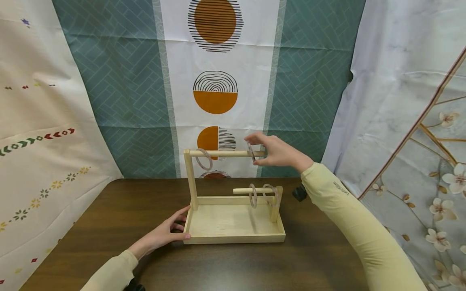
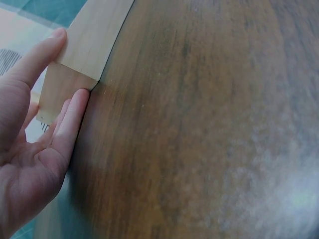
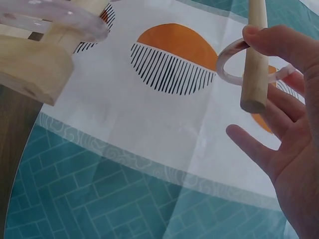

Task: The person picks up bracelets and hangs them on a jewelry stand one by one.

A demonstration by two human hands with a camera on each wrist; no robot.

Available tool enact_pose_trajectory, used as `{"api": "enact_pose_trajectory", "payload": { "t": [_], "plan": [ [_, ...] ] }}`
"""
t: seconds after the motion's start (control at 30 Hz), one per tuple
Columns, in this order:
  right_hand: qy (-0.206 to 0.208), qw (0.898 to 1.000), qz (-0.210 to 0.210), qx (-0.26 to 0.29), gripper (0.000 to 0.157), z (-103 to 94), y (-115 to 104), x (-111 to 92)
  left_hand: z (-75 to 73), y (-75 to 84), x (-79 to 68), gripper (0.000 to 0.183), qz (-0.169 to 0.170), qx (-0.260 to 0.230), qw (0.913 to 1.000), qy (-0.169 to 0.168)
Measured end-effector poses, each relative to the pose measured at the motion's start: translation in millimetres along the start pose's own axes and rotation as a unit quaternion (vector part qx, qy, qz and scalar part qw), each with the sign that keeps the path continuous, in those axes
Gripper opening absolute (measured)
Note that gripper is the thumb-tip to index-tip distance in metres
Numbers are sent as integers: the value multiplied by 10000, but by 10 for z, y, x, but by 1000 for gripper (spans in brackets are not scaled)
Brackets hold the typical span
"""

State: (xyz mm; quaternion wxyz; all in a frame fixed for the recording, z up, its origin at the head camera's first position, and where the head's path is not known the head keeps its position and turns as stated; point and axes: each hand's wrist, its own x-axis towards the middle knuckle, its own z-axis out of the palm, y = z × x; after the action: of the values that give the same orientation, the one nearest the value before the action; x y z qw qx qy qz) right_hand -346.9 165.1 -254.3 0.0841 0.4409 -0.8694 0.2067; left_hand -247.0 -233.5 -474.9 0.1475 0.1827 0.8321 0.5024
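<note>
A pale wooden bangle stand (image 1: 233, 239) sits on the table, with a tray base and two rods at different heights. Around its left end, my left hand (image 1: 168, 231) holds the tray, thumb at the front corner and fingers along the side wall (image 2: 70, 89). On the upper rod (image 1: 229, 153), near its free right end, my right hand (image 1: 278, 150) pinches a pale pinkish bangle (image 3: 225, 74) that encircles the rod. Another bangle (image 1: 204, 159) hangs at that rod's left end. Two more, one bangle (image 1: 253, 196) and a second bangle (image 1: 270, 186), hang on the lower rod (image 1: 241, 190).
The stand's left post (image 1: 191, 182) and shorter right post (image 1: 276, 206) rise from the tray. Dark brown wood forms the table (image 1: 233, 266). Behind hangs a patterned cloth (image 1: 134, 81), with a floral cloth (image 1: 411, 121) on the right.
</note>
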Motion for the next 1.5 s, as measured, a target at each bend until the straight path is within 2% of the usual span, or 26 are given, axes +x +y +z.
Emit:
{"api": "enact_pose_trajectory", "payload": {
  "t": [0.7, 1.07, 1.5],
  "plan": [
    [-364, 9988, 205, -256, 70, 117, -179, 226, -4, 8, -4, 93, 56, -26, 10000, -57],
    [-576, 9971, 28, -500, 72, 187, -256, 368, -3, 30, -14, 94, -24, -9, 10000, -51],
    [-512, 9970, -215, -545, 71, 246, -291, 455, -6, 31, -13, 93, 18, -60, 9999, -116]
  ]
}}
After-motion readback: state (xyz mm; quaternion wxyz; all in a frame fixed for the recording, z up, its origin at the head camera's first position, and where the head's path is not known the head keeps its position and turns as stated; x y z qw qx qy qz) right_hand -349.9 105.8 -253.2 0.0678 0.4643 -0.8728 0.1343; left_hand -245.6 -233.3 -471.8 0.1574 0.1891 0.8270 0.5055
